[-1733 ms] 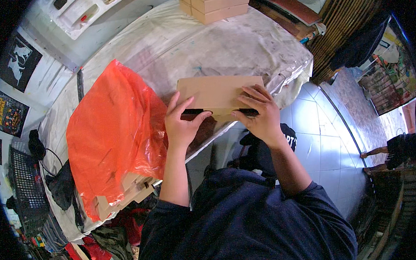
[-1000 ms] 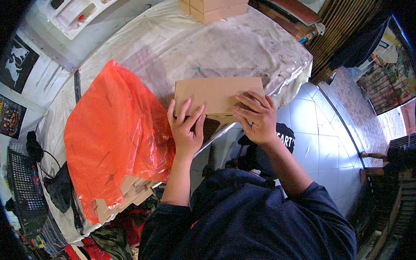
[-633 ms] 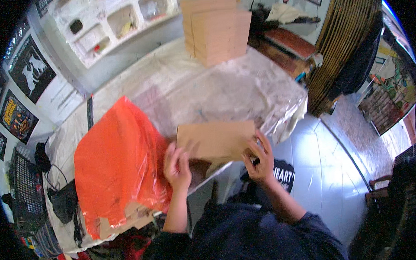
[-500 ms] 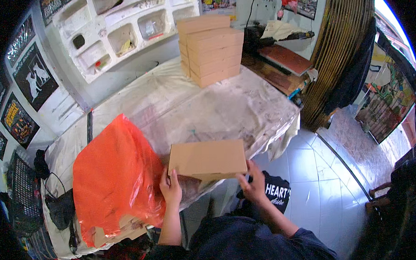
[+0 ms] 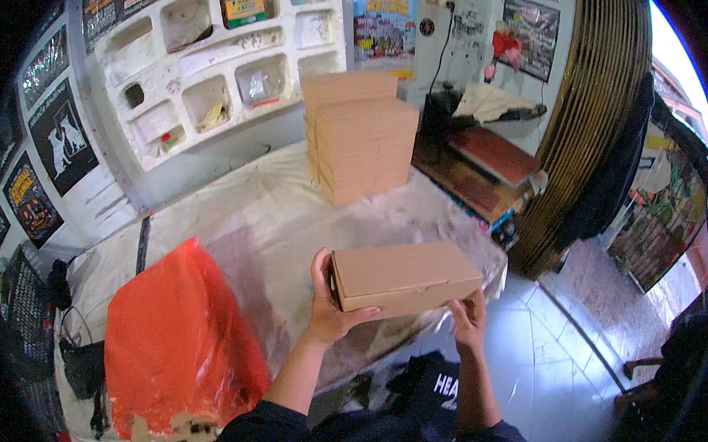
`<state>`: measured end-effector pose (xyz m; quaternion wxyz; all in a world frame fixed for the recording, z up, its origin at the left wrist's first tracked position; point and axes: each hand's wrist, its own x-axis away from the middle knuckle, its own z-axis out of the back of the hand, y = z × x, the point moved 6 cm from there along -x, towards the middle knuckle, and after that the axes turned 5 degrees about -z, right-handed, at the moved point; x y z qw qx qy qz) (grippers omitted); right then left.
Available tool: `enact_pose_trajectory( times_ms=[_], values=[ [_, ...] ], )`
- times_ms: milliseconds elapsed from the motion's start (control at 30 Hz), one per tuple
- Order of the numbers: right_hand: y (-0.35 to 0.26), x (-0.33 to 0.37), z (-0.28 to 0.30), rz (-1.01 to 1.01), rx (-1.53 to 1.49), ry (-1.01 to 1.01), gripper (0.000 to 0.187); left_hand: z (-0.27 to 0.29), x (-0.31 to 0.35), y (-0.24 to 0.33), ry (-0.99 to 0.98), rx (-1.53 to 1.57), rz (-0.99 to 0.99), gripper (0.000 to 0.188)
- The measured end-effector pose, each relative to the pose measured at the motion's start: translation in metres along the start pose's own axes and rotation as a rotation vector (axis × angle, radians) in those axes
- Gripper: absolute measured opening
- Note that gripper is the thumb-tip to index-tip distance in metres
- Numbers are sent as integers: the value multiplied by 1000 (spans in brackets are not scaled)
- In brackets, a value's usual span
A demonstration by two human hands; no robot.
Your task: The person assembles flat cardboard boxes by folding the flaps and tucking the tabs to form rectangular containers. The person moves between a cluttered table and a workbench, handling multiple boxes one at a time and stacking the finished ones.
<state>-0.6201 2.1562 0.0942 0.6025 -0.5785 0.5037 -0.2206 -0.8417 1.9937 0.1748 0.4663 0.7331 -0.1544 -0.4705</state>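
A closed brown cardboard box (image 5: 408,272) is held up in front of me, above the table's near edge. My left hand (image 5: 330,305) wraps its left end, thumb along the front face. My right hand (image 5: 467,319) grips the lower right corner of the same box. Farther back on the table stands a stack of similar cardboard boxes (image 5: 370,145). To the left of my left hand lies a large orange plastic bag (image 5: 178,347), with cardboard showing at its lower edge.
A cream cloth covers the table (image 5: 235,202). A white moulded wall organiser (image 5: 221,65) hangs behind it. At the right are a wooden bench with a red-brown board (image 5: 493,153) and a ribbed curtain (image 5: 586,116). A black crate (image 5: 30,306) stands at far left.
The held box has moved right and now tilts, showing its front face. My left hand has come round its end, and my right hand has closed on the corner. The view has shifted too.
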Motion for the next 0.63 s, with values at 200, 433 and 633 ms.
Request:
enact_pose_trajectory(
  times_ms=[200,433,633],
  values=[
    [44,-63,48,210,1037,289,36,17,-168,16,163,-118,-416,116],
    [39,-72,24,253,974,227,24,71,-333,-50,353,-698,-209,105],
    [40,-77,27,165,1018,220,24,80,-370,-104,279,-517,-149,115]
  ],
)
